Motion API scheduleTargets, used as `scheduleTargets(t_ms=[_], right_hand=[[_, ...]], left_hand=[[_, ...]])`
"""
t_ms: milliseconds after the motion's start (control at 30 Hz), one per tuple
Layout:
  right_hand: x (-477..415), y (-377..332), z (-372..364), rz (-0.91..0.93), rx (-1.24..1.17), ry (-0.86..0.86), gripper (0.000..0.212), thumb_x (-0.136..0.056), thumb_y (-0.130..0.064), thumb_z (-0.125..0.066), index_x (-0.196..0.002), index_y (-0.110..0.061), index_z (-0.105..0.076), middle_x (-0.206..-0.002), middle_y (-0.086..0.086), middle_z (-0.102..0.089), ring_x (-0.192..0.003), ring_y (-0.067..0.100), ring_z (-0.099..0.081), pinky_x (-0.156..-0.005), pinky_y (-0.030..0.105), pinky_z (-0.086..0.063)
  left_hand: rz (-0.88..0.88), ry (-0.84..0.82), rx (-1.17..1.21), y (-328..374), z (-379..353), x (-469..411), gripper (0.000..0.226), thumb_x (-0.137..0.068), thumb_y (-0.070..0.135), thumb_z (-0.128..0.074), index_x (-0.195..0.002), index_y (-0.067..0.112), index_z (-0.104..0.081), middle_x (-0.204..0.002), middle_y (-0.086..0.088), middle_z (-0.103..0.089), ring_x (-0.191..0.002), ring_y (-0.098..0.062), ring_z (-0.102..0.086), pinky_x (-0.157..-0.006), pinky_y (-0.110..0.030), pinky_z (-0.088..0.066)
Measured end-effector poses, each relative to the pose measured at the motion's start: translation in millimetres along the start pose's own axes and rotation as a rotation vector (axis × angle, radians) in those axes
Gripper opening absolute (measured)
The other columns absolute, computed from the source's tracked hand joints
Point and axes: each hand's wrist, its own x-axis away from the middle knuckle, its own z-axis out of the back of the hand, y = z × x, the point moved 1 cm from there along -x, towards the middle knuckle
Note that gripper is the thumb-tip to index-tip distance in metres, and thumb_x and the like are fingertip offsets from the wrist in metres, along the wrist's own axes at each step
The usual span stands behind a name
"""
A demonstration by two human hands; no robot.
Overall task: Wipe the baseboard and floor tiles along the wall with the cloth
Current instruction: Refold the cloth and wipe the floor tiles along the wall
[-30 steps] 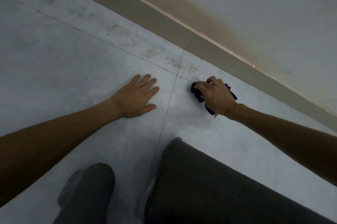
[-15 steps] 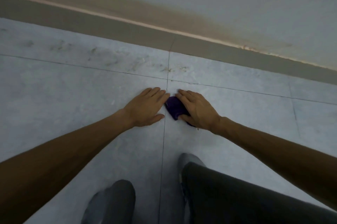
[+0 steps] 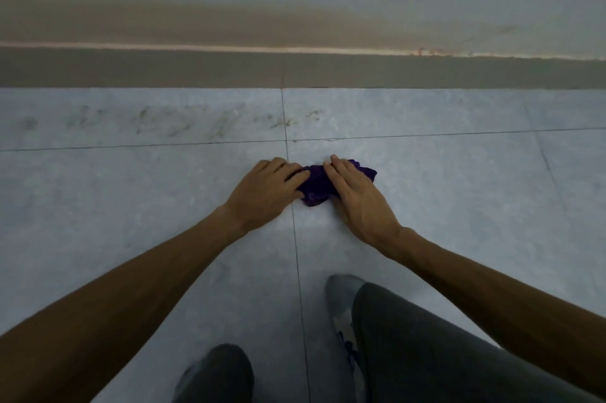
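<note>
Grip: the purple cloth (image 3: 315, 186) is pressed to the floor tiles (image 3: 459, 192) under both hands; whether fingers are curled around it cannot be told.
Left hand (image 3: 265, 194): laid palm down, fingers bent onto the cloth's left edge.
Right hand (image 3: 355, 196): laid flat, fingers extended over the cloth's right part.
Count: one cloth, two hands, two forearms.
Cloth position: bunched just right of a grout line (image 3: 292, 212), well short of the baseboard (image 3: 426, 71).
Farther: smudges (image 3: 183, 124) are seen on the tile row nearest the baseboard.

Cloth (image 3: 315, 185) on floor tiles (image 3: 459, 206), between left hand (image 3: 267, 194) and right hand (image 3: 355, 197); baseboard (image 3: 196, 69) beyond.
</note>
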Motion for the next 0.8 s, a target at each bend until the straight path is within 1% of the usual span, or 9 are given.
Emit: scheduleTargets(t_ms=[100,233,267,333,367,433,500,667,800], right_hand=[[-2.7,-0.7,8.6,-0.002,-0.024,0.03,0.053,-0.1,-0.002,-0.06,-0.15,0.003,-0.044,-0.155,0.025,-0.041,-0.143,0.044,-0.042,-0.117,0.056,-0.038],[-6.7,-5.5,20.7,-0.021,-0.065,0.082,0.041,-0.1,-0.006,-0.062,-0.139,0.005,-0.057,-0.146,0.025,-0.054,-0.133,0.043,-0.055,-0.112,0.052,-0.045],[-7.2,-7.4,22.4,-0.006,-0.08,0.1,0.036,-0.099,-0.005,-0.064,-0.133,0.006,-0.061,-0.138,0.026,-0.06,-0.125,0.043,-0.061,-0.107,0.051,-0.05],[-8.1,-10.7,22.9,0.026,-0.098,0.122,0.025,-0.095,-0.001,-0.066,-0.118,0.008,-0.069,-0.115,0.026,-0.072,-0.1,0.042,-0.07,-0.088,0.046,-0.057],[-8.2,-12.5,22.9,0.027,-0.092,0.124,0.02,-0.095,0.0,-0.067,-0.112,0.009,-0.07,-0.104,0.025,-0.074,-0.089,0.041,-0.071,-0.079,0.043,-0.057],[-8.4,-13.6,23.5,-0.004,-0.077,0.117,0.016,-0.098,-0.005,-0.063,-0.106,0.007,-0.07,-0.092,0.022,-0.073,-0.076,0.039,-0.069,-0.07,0.042,-0.055],[-11.0,-13.7,25.2,-0.025,-0.068,0.119,0.02,-0.103,-0.012,-0.057,-0.106,0.004,-0.069,-0.086,0.019,-0.072,-0.07,0.037,-0.066,-0.064,0.043,-0.054],[-22.5,-14.3,30.3,-0.013,-0.095,0.101,0.026,-0.106,-0.023,-0.054,-0.115,-0.004,-0.069,-0.093,0.014,-0.074,-0.077,0.033,-0.067,-0.069,0.044,-0.055],[-13.0,-14.0,26.1,0.046,-0.104,0.078,0.029,-0.104,-0.024,-0.056,-0.12,-0.003,-0.069,-0.104,0.014,-0.075,-0.085,0.029,-0.068,-0.078,0.041,-0.056]], left_hand=[[-0.012,0.068,-0.018,4.0,4.4,-4.2,0.03,-0.1,0.027,-0.051,-0.118,0.007,-0.065,-0.113,-0.011,-0.07,-0.095,-0.029,-0.065,-0.078,-0.038,-0.049],[-0.001,0.131,0.009,8.2,14.7,-6.7,0.028,-0.1,0.02,-0.045,-0.108,0.005,-0.068,-0.105,-0.012,-0.072,-0.087,-0.03,-0.065,-0.072,-0.039,-0.049],[0.008,0.14,0.02,7.8,16.2,-4.8,0.027,-0.1,0.019,-0.046,-0.109,0.005,-0.067,-0.106,-0.012,-0.071,-0.088,-0.031,-0.065,-0.072,-0.039,-0.05],[0.014,0.134,0.061,7.9,18.0,0.3,0.029,-0.097,0.018,-0.048,-0.117,0.004,-0.063,-0.113,-0.013,-0.069,-0.095,-0.03,-0.063,-0.078,-0.039,-0.05],[0.005,0.113,0.087,9.4,17.8,3.0,0.035,-0.094,0.02,-0.049,-0.123,0.003,-0.06,-0.118,-0.013,-0.067,-0.1,-0.029,-0.062,-0.082,-0.038,-0.05],[-0.021,0.046,0.13,16.5,16.2,7.6,0.048,-0.088,0.024,-0.054,-0.13,0.003,-0.055,-0.124,-0.014,-0.064,-0.107,-0.028,-0.059,-0.087,-0.036,-0.048],[-0.014,0.03,0.138,22.9,16.5,9.2,0.048,-0.088,0.027,-0.054,-0.129,0.002,-0.056,-0.12,-0.014,-0.065,-0.103,-0.028,-0.06,-0.084,-0.036,-0.049],[0.03,0.135,0.142,14.8,24.4,0.2,0.02,-0.093,0.013,-0.059,-0.109,0.002,-0.064,-0.099,-0.013,-0.068,-0.083,-0.029,-0.061,-0.069,-0.038,-0.051],[0.086,0.169,0.203,19.0,28.3,0.6,0.014,-0.093,0.008,-0.061,-0.103,0.001,-0.066,-0.088,-0.015,-0.07,-0.071,-0.029,-0.063,-0.061,-0.037,-0.052]])
